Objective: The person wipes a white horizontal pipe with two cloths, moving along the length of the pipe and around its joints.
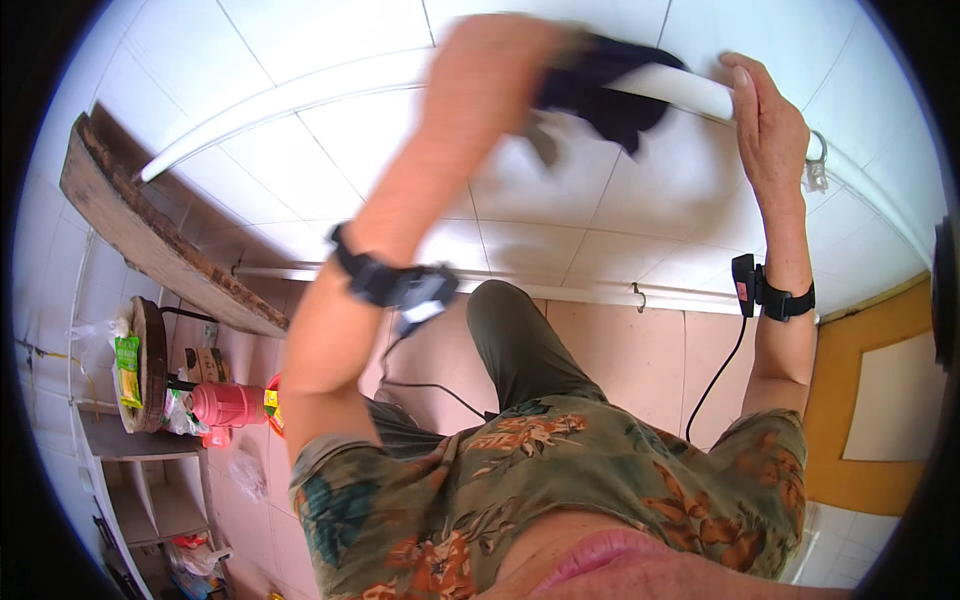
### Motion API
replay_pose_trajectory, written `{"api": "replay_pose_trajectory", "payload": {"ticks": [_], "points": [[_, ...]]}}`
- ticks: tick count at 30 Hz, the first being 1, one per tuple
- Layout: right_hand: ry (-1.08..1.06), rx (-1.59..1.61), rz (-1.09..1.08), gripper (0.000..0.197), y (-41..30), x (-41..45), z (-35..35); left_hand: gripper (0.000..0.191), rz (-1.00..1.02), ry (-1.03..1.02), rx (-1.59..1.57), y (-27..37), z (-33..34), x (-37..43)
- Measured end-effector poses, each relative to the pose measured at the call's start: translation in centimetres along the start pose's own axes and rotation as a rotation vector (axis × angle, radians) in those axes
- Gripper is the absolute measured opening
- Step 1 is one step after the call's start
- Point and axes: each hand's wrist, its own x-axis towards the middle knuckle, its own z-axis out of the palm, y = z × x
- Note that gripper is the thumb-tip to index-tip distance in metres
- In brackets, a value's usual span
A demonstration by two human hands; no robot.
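Note:
A white pipe [300,94] runs across the tiled wall at the top of the view. My left hand [491,71], blurred, grips a dark cloth [577,86]. The cloth is draped partly around the pipe, and its loose ends hang below; the left fingertips are hidden. Farther right, my right hand [772,131] is closed around the same pipe, with its thumb lying along it. Just beyond that hand, a metal ring [820,142] with a clear piece hangs on the pipe. Black straps with small devices [427,292] and cables circle both wrists.
A thick wooden board [172,232] slants at left under the pipe. Beyond it are a round stool [154,367] with a green packet [128,371], a pink container [225,405] and a shelf unit [150,450]. A lower white pipe [585,292] follows the wall. At right is a yellow panel [832,405].

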Motion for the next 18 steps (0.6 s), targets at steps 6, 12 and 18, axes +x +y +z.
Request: {"api": "replay_pose_trajectory", "payload": {"ticks": [6, 12, 18], "points": [[0.049, -0.135, -0.064, 0.028, 0.0, -0.1, 1.1, 0.051, -0.505, -0.172, 0.267, -11.4, -11.0, -9.1], [0.117, -0.083, -0.109, 0.021, 1.5, -1.0, 1.4, 0.061, -0.073, -0.093, 0.074, -1.0, -0.1, -2.0], [0.452, 0.287, -0.288, 0.027, 1.7, -3.2, -2.6, 0.041, 0.156, 0.092, -0.021, 12.1, 11.2, 7.0]]}}
